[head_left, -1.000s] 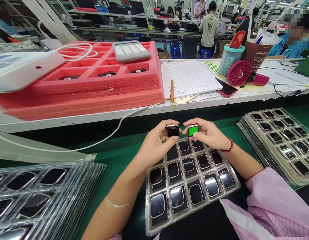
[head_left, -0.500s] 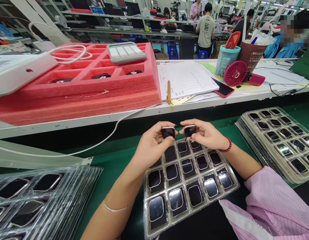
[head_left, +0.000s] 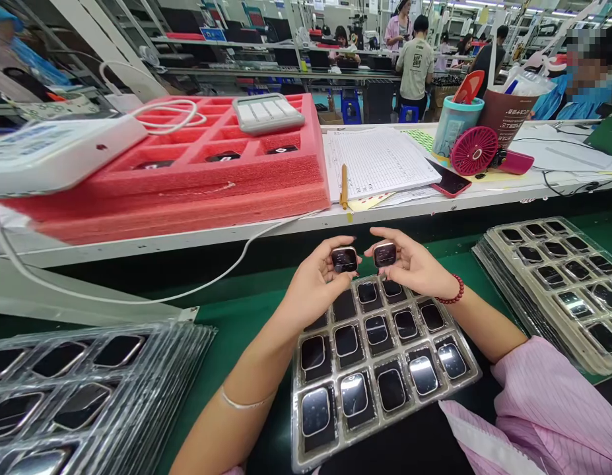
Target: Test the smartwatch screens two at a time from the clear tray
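Observation:
Between thumb and fingers, my left hand [head_left: 315,280] grips a smartwatch [head_left: 344,259] without a strap, its dark screen facing me. A second strapless smartwatch [head_left: 385,254] is pinched in my right hand [head_left: 417,267], also screen toward me. Small faint marks show on both screens. The two watches are held side by side, apart, above the far edge of a clear plastic tray [head_left: 338,390]. Rows of dark-screened watch bodies lie in the tray's pockets; one pocket near my left hand shows no watch rim. My forearms partly hide the tray's far corners.
Stacked trays of watches stand at the left [head_left: 152,396] and right [head_left: 528,303]. On the shelf ahead are a red foam tray [head_left: 236,188], a white device [head_left: 82,148], paper sheets [head_left: 379,161], a pen [head_left: 344,187], a phone [head_left: 451,181] and a pink fan [head_left: 474,150]. A white cable [head_left: 211,280] hangs down. People work behind.
The view has shifted slightly, moving the scene rightward. Both hands still hold their watches; the right hand's fingers have lifted and spread a little, and faint lines now show on the screens.

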Demonstrator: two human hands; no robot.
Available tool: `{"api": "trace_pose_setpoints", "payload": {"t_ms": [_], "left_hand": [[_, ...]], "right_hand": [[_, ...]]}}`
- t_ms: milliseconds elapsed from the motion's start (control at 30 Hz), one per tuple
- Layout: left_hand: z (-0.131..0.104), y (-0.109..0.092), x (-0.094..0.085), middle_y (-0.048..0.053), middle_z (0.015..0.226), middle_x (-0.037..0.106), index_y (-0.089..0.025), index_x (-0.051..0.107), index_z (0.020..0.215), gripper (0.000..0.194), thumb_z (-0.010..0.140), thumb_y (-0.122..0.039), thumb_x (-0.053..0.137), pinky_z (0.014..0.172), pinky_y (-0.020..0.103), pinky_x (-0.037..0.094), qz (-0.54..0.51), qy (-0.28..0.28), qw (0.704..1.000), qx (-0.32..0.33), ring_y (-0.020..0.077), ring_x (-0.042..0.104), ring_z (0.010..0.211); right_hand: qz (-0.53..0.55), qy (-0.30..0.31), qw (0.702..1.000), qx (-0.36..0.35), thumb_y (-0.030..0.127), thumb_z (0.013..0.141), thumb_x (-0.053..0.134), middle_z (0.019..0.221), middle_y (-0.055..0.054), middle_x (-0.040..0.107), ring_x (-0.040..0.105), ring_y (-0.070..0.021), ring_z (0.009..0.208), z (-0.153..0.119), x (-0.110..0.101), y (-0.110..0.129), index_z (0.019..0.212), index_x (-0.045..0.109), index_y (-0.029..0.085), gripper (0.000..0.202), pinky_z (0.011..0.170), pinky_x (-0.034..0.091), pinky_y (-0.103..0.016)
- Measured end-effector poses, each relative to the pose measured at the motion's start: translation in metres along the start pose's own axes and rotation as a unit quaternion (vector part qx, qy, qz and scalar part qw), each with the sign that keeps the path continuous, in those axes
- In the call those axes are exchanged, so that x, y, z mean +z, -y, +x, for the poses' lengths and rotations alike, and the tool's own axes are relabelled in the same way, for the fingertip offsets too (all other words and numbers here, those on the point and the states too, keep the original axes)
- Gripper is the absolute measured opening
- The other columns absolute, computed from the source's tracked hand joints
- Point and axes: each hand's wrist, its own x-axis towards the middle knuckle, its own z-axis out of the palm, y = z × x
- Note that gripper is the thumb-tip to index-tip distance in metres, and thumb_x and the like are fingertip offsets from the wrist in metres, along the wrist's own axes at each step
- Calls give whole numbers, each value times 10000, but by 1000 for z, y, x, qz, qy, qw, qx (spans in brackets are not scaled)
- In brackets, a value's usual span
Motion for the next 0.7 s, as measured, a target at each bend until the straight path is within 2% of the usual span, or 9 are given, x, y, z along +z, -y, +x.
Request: {"api": "trace_pose_setpoints", "payload": {"t_ms": [100,200,267,333,400,467,567,633,700], "left_hand": [[2,-1,-4,35,982,719,-194,551,1258,658,662,-142,823,632,180,533,-109,30,993,-33,123,684,763],[6,-2,-11,75,1003,738,-162,608,1215,602,685,-296,857,481,140,468,-234,62,967,-82,108,678,661],[9,-4,-15,105,997,749,-125,648,1172,527,773,-443,782,479,136,481,-301,64,944,-117,106,680,648],[10,-6,-19,123,986,756,-107,660,1170,527,876,-543,633,480,142,495,-346,58,924,-153,105,676,630],[9,-7,-22,118,954,761,-111,652,1199,545,928,-569,536,466,144,491,-371,48,911,-172,98,661,595],[8,-8,-23,95,894,762,-122,661,1186,543,899,-577,582,431,129,463,-380,44,909,-162,79,624,540],[6,-9,-22,63,862,762,-139,690,1103,536,712,-479,828,404,99,426,-358,42,925,-119,41,557,482],[7,-8,-18,59,903,769,-158,684,1093,593,578,-318,930,431,106,451,-294,34,949,-111,47,578,499],[8,-8,-13,67,980,773,-184,658,1145,676,534,-217,945,502,139,509,-203,15,973,-109,99,666,600]], "right_hand": [[110,-4,993,38,138,783,745,1167,-68,641,636,-94,777,2,-3,1,1409,448,237,700,597,576,-174],[235,1,967,98,271,793,781,1124,-56,675,633,-72,664,4,-9,4,1322,515,219,595,558,564,-168],[306,7,940,149,479,888,651,1089,-84,705,639,-89,631,7,-13,6,1260,560,183,484,527,555,-187],[360,6,912,197,645,965,383,1057,-109,723,638,-106,608,9,-17,6,1214,584,162,579,498,542,-208],[387,-2,894,226,694,976,181,1051,-115,728,638,-114,601,10,-19,5,1203,585,163,705,491,534,-219],[390,-2,891,232,714,964,151,1075,-118,725,641,-118,610,11,-21,3,1207,574,171,730,495,530,-225],[360,26,913,193,646,930,446,1114,-108,716,651,-111,627,10,-21,-2,1216,549,189,549,507,532,-209],[308,30,939,151,429,846,693,1115,-88,711,665,-100,643,9,-17,-7,1230,527,201,476,534,547,-192],[242,5,963,118,225,766,779,1138,-81,694,692,-106,700,10,-10,-13,1269,504,206,574,578,573,-192]]}}
